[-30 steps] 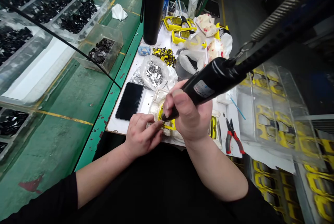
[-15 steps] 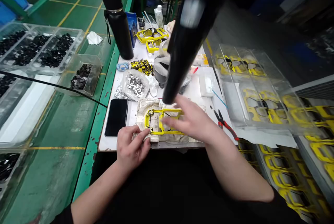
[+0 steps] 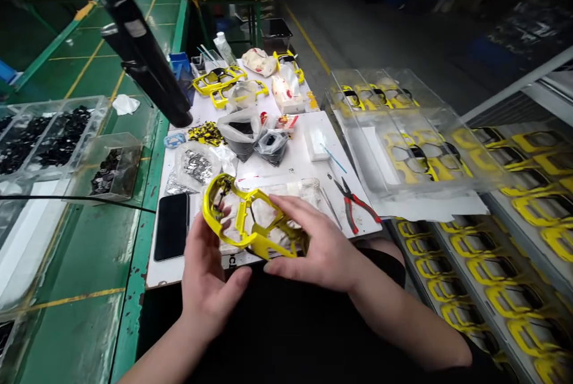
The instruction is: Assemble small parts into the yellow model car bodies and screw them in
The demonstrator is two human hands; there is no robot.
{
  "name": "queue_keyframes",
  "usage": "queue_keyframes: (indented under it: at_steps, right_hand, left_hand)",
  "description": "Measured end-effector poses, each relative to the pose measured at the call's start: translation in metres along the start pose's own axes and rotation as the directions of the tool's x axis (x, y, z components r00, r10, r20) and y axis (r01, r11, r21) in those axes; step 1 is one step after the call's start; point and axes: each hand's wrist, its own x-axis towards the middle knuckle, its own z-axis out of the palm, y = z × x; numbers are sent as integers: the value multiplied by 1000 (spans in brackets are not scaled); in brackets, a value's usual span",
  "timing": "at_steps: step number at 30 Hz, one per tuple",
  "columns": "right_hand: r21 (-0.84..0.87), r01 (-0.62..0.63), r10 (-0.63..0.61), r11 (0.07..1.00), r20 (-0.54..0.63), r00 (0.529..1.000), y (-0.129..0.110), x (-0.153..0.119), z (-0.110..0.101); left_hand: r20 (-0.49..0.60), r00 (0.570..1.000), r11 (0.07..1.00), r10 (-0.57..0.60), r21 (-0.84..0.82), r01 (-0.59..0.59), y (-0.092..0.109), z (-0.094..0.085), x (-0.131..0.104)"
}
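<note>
A yellow plastic frame (image 3: pixel 244 232), with small dark parts fitted at its rounded left end, is tilted above the table's front edge. My right hand (image 3: pixel 320 246) grips its right end, thumb below and fingers over the upper side. My left hand (image 3: pixel 208 270) is at the rounded end, fingers behind the frame and partly hidden, thumb stretched out apart from it. Beneath the frame lies a whitish moulded block (image 3: pixel 308 193), mostly covered by frame and hands. A long black cylindrical object (image 3: pixel 147 55) slants at the upper left; it overlaps the bottle's area there.
Left of the block lies a phone (image 3: pixel 171 226); red-handled pliers (image 3: pixel 356 205) lie to the right. Bags of small metal parts (image 3: pixel 197 163) and dark parts (image 3: pixel 242 133) stand behind. Clear trays (image 3: pixel 394 133) with yellow frames flank the table on the right; parts bins (image 3: pixel 114 166) are left.
The yellow frame has come up off the whitish block into my right hand. The black cylindrical object has left the frame and moved to the upper left. The view has turned right.
</note>
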Motion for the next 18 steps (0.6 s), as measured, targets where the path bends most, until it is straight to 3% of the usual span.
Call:
queue_keyframes:
  at_steps: [1, 3, 6, 9, 11, 14, 18]
  right_hand:
    - [54, -8, 9, 999, -14, 1000, -5, -8, 2]
    - [84, -3, 6, 996, -37, 999, -10, -22, 6]
    - [2, -2, 2, 1000, -174, 985, 1, -38, -4]
    - [-200, -221, 111, 954, -449, 887, 36, -50, -32]
    - [-375, -426, 171, 823, -552, 816, 66, -58, -53]
    - [-524, -581, 305, 622, -522, 797, 105, -75, -72]
    - [-582, -587, 398, 563, -432, 809, 128, -99, -70]
  left_hand:
    - [68, 989, 975, -128, -173, 138, 3, 11, 1]
    - [192, 922, 833, -336, -397, 386, 7, 29, 3]
    - [308, 777, 589, -549, -517, 622, 7, 47, 11]
    - [453, 648, 387, -613, -543, 745, 5, 57, 18]
    - [534, 597, 298, -599, -543, 785, 5, 64, 19]
    - [589, 576, 249, -567, -544, 802, 7, 73, 18]
    - [616, 595, 277, -517, -537, 797, 8, 84, 17]
